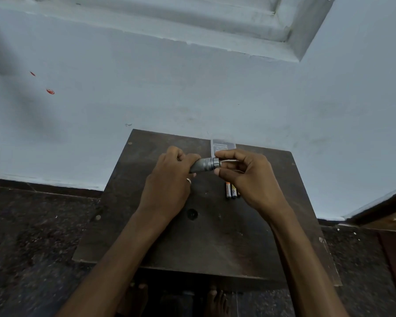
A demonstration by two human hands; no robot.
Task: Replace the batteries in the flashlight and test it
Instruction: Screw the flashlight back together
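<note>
A small grey flashlight point(204, 165) is held level above the dark wooden table point(215, 236). My left hand point(169, 179) grips its body from the left. My right hand point(245, 177) pinches the silver ring at its right end between thumb and fingers; what lies past that end is hidden by the fingers. Three small batteries point(232, 191) lie side by side on the table just below my right hand. A small black round part point(191, 213) lies on the table nearer to me, between my forearms.
A clear plastic box point(222, 146) stands at the table's far edge against the pale blue wall. Dark speckled floor surrounds the small table. My bare feet show under its near edge. A wooden door frame is at the right.
</note>
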